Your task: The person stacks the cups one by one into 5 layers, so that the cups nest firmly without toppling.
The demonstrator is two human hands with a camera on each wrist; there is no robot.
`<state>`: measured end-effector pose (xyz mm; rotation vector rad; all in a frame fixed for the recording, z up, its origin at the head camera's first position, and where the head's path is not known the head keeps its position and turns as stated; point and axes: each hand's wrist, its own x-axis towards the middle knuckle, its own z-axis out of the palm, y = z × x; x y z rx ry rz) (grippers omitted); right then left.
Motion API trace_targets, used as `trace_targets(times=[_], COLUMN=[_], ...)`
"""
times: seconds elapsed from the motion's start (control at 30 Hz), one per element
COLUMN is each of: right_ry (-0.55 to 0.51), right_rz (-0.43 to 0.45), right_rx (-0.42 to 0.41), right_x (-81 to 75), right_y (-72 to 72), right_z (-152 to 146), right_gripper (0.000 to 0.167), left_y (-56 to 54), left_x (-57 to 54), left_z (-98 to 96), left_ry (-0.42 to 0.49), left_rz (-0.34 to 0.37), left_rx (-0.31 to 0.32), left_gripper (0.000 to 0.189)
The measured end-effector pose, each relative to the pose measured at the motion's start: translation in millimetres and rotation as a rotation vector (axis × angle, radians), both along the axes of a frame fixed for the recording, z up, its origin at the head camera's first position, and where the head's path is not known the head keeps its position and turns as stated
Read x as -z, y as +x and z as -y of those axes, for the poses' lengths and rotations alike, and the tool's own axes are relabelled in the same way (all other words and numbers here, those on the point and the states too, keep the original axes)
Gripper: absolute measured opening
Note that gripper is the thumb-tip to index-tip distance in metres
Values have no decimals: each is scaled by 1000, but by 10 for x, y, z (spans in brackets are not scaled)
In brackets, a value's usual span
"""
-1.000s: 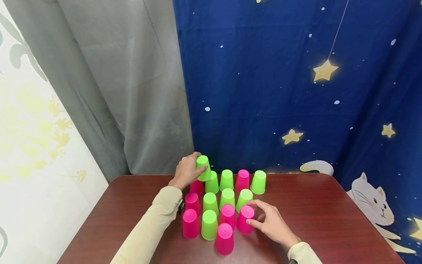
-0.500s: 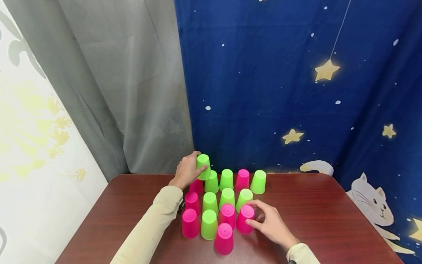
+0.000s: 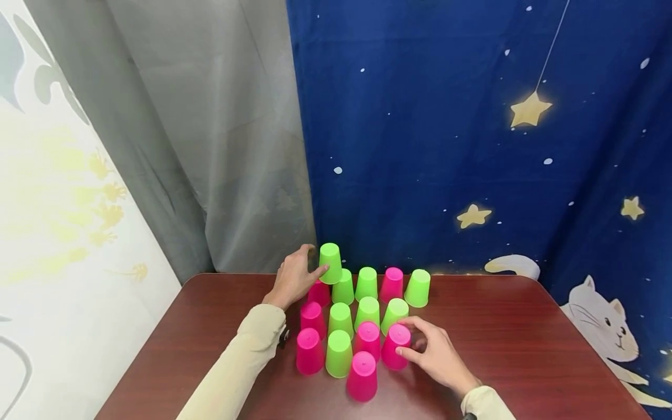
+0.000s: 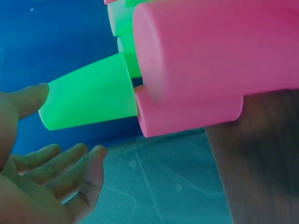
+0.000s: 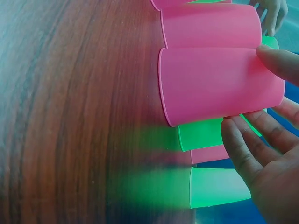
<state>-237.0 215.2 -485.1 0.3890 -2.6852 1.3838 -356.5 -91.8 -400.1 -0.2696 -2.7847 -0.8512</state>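
The left hand [image 3: 291, 281] is spread, its thumb against the side of a raised green cup [image 3: 330, 262]; the left wrist view shows its other fingers standing apart from that cup. The right hand [image 3: 440, 357] grips the front-right pink cup [image 3: 395, 350] between thumb and fingers.

Close around the left hand, a back-left pink cup [image 3: 318, 294] and the green cup [image 3: 343, 290] next to it stand under the raised one. A middle-left pink cup [image 3: 312, 319] sits near the left sleeve [image 3: 231, 364]. Just behind the gripped cup stands a green cup [image 3: 394, 315], and a foremost pink cup [image 3: 362, 382] stands in front of the rows, partly hiding another pink cup [image 3: 368, 338]. More green and pink cups fill the rows between the hands, all base up on the brown table [image 3: 504, 332]. Beyond hang a grey curtain [image 3: 210, 116] and a blue curtain [image 3: 420, 116] with stars.

The raised green cup lies just right of the left hand; the front-right pink cup sits within the right hand's grasp, left of its palm.
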Motion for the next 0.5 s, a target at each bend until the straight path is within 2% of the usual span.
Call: trace_targets(times=[0.23,0.5], right_ry=[25,28], right_rz=[0,13], right_rx=[13,20], right_x=[1,-71], right_y=[18,2], right_z=[-25,-15], right_gripper=[51,53], left_y=[209,547], left_x=[131,314], left_z=[86,292], left_ry=[60,80], left_rz=[-36,-54], left_rx=[15,43], left_gripper=[59,53])
